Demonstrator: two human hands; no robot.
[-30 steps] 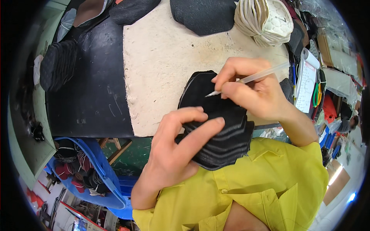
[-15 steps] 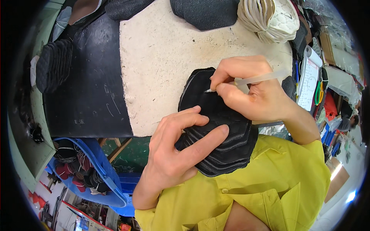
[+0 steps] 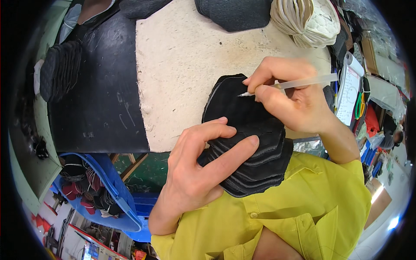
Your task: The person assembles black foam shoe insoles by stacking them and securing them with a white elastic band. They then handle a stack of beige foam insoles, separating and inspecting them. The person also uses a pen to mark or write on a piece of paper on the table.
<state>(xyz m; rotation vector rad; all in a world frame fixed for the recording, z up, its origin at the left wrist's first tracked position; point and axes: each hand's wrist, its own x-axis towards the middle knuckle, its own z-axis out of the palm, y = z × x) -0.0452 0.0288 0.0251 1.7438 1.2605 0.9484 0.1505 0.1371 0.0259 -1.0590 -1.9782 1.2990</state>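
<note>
A fanned stack of black cut fabric pieces [image 3: 236,108] lies at the table's near edge, its lower layers stepping down toward my yellow shirt. My left hand [image 3: 199,160] grips the stack from the left, thumb and fingers lying on top of it; its other fingers are partly hidden beneath. In my right hand [image 3: 294,95] is a slim translucent pen [image 3: 305,81], pinched between thumb and fingers. The pen's pale tip is over the upper part of the top piece; whether it touches I cannot tell.
White board [image 3: 173,65] covers the table beside a black mat [image 3: 102,108]. Black stacks [image 3: 60,71] and a cream bundle [image 3: 305,21] lie around. A blue bin [image 3: 102,186] of bundled pieces stands lower left. At right are a notepad [image 3: 349,91] and green-handled scissors [image 3: 359,105].
My right hand has shifted slightly right and up with the pen, whose tip has moved the same way over the top piece. My left hand stays almost where it was on the stack.
</note>
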